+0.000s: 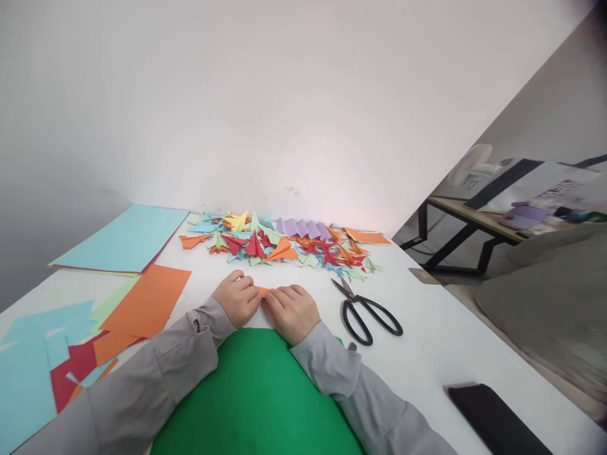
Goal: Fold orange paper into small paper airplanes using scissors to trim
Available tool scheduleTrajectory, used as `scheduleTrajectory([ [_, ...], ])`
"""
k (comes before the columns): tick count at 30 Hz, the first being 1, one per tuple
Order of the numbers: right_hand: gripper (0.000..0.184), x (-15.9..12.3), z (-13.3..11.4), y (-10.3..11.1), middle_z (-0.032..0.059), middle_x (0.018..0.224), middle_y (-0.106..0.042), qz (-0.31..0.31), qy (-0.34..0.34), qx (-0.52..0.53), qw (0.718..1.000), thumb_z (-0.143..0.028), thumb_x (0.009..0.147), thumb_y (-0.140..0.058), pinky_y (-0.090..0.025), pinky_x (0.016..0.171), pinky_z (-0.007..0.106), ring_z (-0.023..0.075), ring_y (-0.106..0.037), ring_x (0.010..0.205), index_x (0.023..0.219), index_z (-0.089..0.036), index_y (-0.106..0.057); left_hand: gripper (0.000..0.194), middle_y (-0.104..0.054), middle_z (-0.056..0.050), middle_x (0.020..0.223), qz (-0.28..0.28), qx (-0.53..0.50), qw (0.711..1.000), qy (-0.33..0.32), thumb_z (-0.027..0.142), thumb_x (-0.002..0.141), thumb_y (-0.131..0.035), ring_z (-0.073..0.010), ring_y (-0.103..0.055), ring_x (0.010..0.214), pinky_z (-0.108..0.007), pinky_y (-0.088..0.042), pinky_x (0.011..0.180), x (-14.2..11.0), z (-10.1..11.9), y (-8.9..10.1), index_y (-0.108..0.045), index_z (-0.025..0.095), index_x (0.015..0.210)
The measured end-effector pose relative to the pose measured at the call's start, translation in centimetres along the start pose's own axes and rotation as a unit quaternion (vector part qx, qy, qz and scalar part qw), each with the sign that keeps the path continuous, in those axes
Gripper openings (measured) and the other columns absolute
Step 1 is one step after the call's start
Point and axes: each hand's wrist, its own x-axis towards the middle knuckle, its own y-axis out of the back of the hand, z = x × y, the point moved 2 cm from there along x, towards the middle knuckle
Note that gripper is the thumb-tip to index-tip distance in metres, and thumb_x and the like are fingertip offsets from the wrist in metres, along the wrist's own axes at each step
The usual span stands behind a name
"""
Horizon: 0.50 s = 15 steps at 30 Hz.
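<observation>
My left hand [237, 298] and my right hand [293, 311] rest close together on the white table [427, 328], both with curled fingers pinching a small orange paper piece [262, 291] between them. Most of that piece is hidden under my fingers. A green sheet [256, 392] lies under my wrists, toward me. Both arms wear grey sleeves.
A pile of folded coloured paper shapes [284, 246] lies beyond my hands by the wall. Black scissors [367, 311] lie right of my right hand. Orange [149, 300] and light blue sheets [126, 239] lie at left, scraps at the near left, a black flat object [493, 420] at near right.
</observation>
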Motion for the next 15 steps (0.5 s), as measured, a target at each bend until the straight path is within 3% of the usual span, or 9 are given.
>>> scheduleTrajectory([
  [9,0.017,-1.2,2.0,-0.2,0.0036,0.085,-0.070,0.001,-0.031,-0.023,0.999,-0.008,0.083,-0.046,-0.033,0.068,0.030,0.0136,-0.058,0.075,0.086,-0.015,-0.061,0.017,-0.061,0.000,0.064,-0.006,0.043,0.998,0.042,0.012,0.081,-0.046,-0.0145,-0.053,0.071,-0.036,-0.036,0.075,-1.5,-2.7,0.6,-0.058,0.018,0.071],
  [12,0.017,-1.5,2.4,-0.2,0.0042,0.082,-0.070,-0.006,-0.042,-0.023,0.999,-0.008,0.083,-0.046,-0.033,0.068,0.030,0.0143,-0.058,0.075,0.085,-0.015,-0.061,0.017,-0.062,-0.001,0.064,-0.013,0.043,0.997,0.061,0.013,0.080,-0.045,-0.0144,-0.054,0.069,-0.036,-0.036,0.074,-2.1,-3.6,0.6,-0.058,0.019,0.070],
  [15,0.018,-1.6,2.9,0.0,0.0043,0.074,-0.069,0.002,-0.074,-0.039,0.996,-0.008,0.082,-0.045,-0.034,0.066,0.029,0.0150,-0.058,0.070,0.082,-0.015,-0.062,0.017,-0.062,-0.001,0.061,0.015,0.057,0.993,0.104,0.013,0.078,-0.046,-0.0148,-0.053,0.065,-0.036,-0.036,0.071,-2.7,-4.4,0.8,-0.058,0.018,0.066],
])
